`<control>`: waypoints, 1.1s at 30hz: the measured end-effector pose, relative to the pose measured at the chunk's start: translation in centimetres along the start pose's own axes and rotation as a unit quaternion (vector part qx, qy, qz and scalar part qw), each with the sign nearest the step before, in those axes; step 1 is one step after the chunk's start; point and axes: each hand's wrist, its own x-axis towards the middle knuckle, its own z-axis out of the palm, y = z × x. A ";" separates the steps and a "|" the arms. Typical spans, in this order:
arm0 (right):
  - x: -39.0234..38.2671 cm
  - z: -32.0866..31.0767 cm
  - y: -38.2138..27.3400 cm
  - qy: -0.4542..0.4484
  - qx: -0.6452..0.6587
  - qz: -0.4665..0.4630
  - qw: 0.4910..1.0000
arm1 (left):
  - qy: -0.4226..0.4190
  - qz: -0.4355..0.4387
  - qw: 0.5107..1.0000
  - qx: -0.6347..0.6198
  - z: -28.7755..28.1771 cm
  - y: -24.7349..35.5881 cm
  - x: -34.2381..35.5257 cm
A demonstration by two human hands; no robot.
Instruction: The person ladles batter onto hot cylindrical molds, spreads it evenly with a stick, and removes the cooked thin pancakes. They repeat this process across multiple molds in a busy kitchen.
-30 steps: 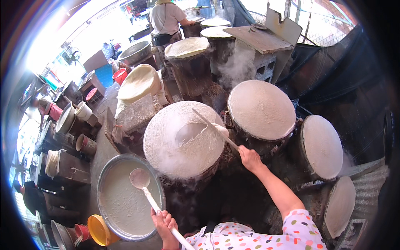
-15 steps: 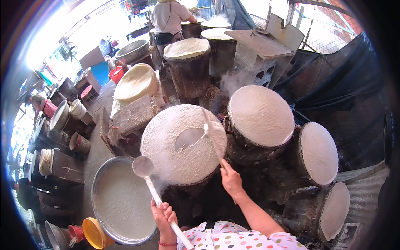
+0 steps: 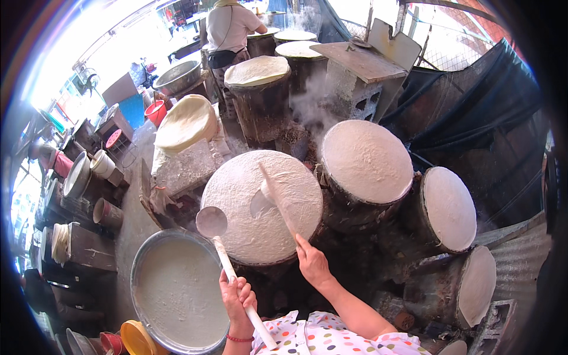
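Head view, centre: left hand [image 3: 236, 296] grasps a white ladle [image 3: 212, 222]; right hand [image 3: 312, 265] grasps a flat stick [image 3: 278, 198] over the round, pale steamer cloth [image 3: 236, 195].

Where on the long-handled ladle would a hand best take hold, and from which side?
Grip the ladle low on its white handle, from the near side, where the left hand holds it. The straight shaft slants toward the person, and the bowl end hangs over the batter basin.

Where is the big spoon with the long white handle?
In the head view the ladle is low and left of centre, held by the left hand, its bowl between the batter basin and the nearest steaming drum.
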 end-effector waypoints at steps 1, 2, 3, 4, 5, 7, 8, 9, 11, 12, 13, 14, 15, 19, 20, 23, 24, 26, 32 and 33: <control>-0.9 -0.1 0.4 0.015 -0.014 -0.027 0.999 | -0.004 0.003 1.000 -0.001 -0.1 0.2 0.0; -1.4 -0.7 0.8 0.030 -0.027 -0.054 0.998 | -0.007 0.007 1.000 -0.001 -0.3 0.4 0.0; -1.6 -1.9 0.7 0.050 -0.007 -0.052 0.997 | -0.010 0.011 1.000 -0.002 -0.4 0.6 0.0; -0.9 -2.5 1.5 0.119 0.036 -0.096 0.988 | -0.008 0.017 1.000 0.002 -0.5 0.7 -0.1; -0.5 -3.3 1.9 0.103 0.048 -0.025 0.993 | -0.005 0.023 1.000 0.006 -0.5 0.9 -0.2; -0.5 -3.3 2.2 0.092 0.036 0.013 0.995 | -0.003 0.025 1.000 0.006 -0.5 1.1 -0.2; -1.1 -2.4 1.8 0.095 0.027 -0.033 0.995 | -0.003 0.023 1.000 -0.001 -0.6 1.1 -0.1; -1.9 -1.5 1.1 0.056 0.016 -0.028 0.998 | -0.002 0.019 1.000 -0.008 -0.7 0.9 0.0; -4.0 0.1 -0.5 -0.002 -0.002 -0.025 1.000 | -0.001 0.012 1.000 -0.018 -0.9 0.8 0.2; -4.8 0.5 -1.3 -0.020 -0.009 -0.028 0.999 | 0.000 0.012 1.000 -0.023 -1.1 0.9 0.3; -5.2 0.0 -2.6 -0.065 -0.020 -0.001 0.998 | -0.004 0.017 1.000 -0.019 -1.2 0.9 0.2; -5.0 0.1 -2.3 -0.025 0.018 -0.049 0.998 | -0.008 0.023 1.000 -0.015 -1.4 1.0 0.1; -4.5 0.0 -1.4 0.017 0.054 -0.097 0.994 | -0.013 0.027 0.999 -0.014 -1.4 1.1 0.0; 1.3 -2.1 4.2 0.088 0.185 0.029 0.978 | 0.000 0.039 0.999 -0.006 -1.3 1.2 -0.7; 2.8 -3.1 3.9 0.037 0.228 0.108 0.967 | 0.004 0.038 0.999 -0.001 -1.0 1.3 -0.8; 6.0 -5.5 1.6 -0.084 0.311 0.228 0.919 | 0.001 0.038 0.999 0.016 0.1 1.6 -0.7; 5.9 -5.7 1.3 -0.125 0.304 0.218 0.919 | 0.001 0.038 0.999 0.021 0.3 1.7 -0.6; 5.4 -6.2 0.8 -0.204 0.287 0.197 0.915 | -0.014 0.042 0.998 0.036 0.6 1.8 -0.2; 1.7 -6.2 3.2 -0.068 0.120 -0.079 0.987 | -0.021 0.071 0.985 0.154 2.5 1.5 0.9; 1.9 -5.8 3.0 -0.042 0.125 -0.050 0.990 | -0.020 0.072 0.982 0.173 3.0 1.3 1.4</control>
